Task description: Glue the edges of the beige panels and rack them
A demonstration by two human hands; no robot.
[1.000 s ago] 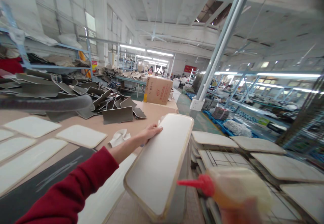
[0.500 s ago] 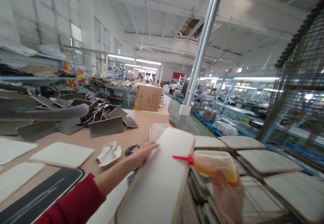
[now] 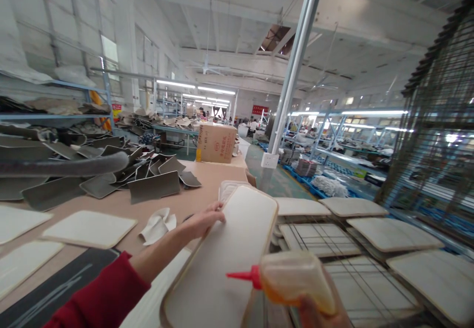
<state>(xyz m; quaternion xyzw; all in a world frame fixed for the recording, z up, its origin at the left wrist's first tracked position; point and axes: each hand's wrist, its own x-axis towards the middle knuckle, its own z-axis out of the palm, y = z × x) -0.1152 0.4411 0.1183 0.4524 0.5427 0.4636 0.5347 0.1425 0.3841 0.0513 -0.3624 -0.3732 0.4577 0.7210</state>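
Observation:
My left hand (image 3: pixel 205 221), below a red sleeve, grips the far left edge of a long white panel (image 3: pixel 225 249) with rounded corners and a yellowish rim. The panel is held tilted over the table. In my right hand (image 3: pixel 322 313) lies a clear squeeze bottle (image 3: pixel 296 278), partly filled with amber liquid. Its red nozzle points left, over the lower middle of the panel; whether the tip touches the surface I cannot tell. Behind the panel's far end sits a stack of similar pale pieces (image 3: pixel 228 189). The lower part of my right hand is cut off by the frame.
White panels lie on the table at left (image 3: pixel 91 228), beside a dark panel (image 3: pixel 55 288) and a crumpled white scrap (image 3: pixel 159 226). Grey sheets (image 3: pixel 153 185) are piled behind. A cardboard box (image 3: pixel 215 143) stands farther back. At right, more panels rest on wire racks (image 3: pixel 377 288).
My right hand and the bottle have moved down and left along the panel. The panel has shifted slightly left, and my left fingers have curled more over its edge.

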